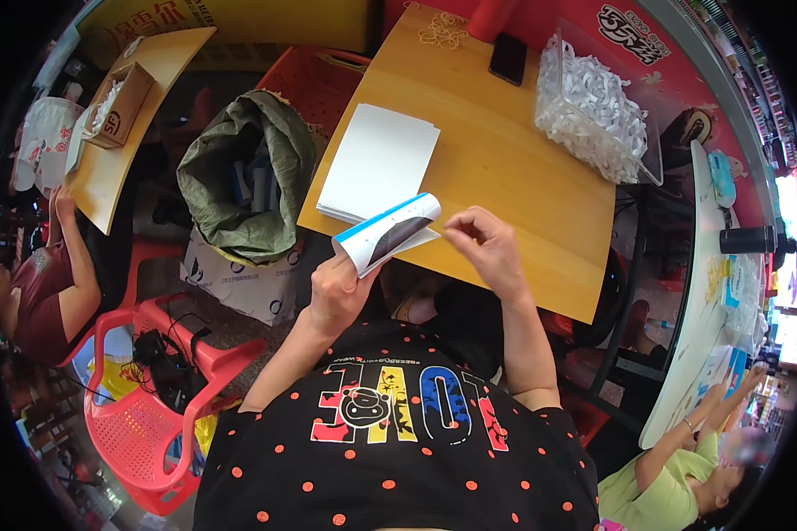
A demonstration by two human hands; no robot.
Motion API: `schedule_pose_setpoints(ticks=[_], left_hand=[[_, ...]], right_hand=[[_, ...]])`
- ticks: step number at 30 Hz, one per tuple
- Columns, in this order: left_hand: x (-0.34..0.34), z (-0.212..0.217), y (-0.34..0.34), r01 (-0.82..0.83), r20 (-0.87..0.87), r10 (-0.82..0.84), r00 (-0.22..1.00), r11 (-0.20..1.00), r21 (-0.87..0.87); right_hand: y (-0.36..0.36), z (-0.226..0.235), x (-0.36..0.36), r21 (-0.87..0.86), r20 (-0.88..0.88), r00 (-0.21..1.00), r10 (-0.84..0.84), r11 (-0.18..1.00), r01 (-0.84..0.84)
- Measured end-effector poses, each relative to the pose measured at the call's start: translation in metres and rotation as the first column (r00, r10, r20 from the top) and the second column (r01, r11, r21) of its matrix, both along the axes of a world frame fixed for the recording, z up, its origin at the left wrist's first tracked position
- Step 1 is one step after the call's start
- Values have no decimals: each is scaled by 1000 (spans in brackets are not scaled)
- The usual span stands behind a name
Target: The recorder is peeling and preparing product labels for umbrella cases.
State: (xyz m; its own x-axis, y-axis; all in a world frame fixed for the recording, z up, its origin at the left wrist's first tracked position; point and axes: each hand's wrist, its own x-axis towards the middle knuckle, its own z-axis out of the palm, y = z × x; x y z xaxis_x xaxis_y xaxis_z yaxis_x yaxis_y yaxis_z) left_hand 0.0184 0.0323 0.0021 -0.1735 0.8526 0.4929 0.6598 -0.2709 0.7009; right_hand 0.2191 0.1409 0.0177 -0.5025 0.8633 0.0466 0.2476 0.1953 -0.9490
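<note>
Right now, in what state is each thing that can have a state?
Left hand: closed on the folded sheet.
Folded sheet: curled over, blue edge outside, held above the table edge.
Right hand: fingertips pinched, beside the sheet.
Paper stack: flat on the wooden table.
Clear box: open, full of white pieces.
Green sack: open.

I see the left hand [338, 288] gripping a folded blue-and-white sheet [390, 232]; the right hand [487, 248] pinches its edge above the wooden table [522, 177].
</note>
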Motion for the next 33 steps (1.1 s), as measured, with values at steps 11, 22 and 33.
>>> schedule_pose_setpoints(ticks=[11,22,33], left_hand=[[-9,-1,3,153,-108,-149,983,988,26],[-15,-11,4,246,-205,-236,950,969,21],[-8,-14,13,274,-289,-236,928,957,96]], right_hand=[[17,-5,6,-169,164,954,250,960,-223],[4,13,3,-210,253,940,228,962,-177],[-37,64,4,-271,-121,881,458,838,-473]])
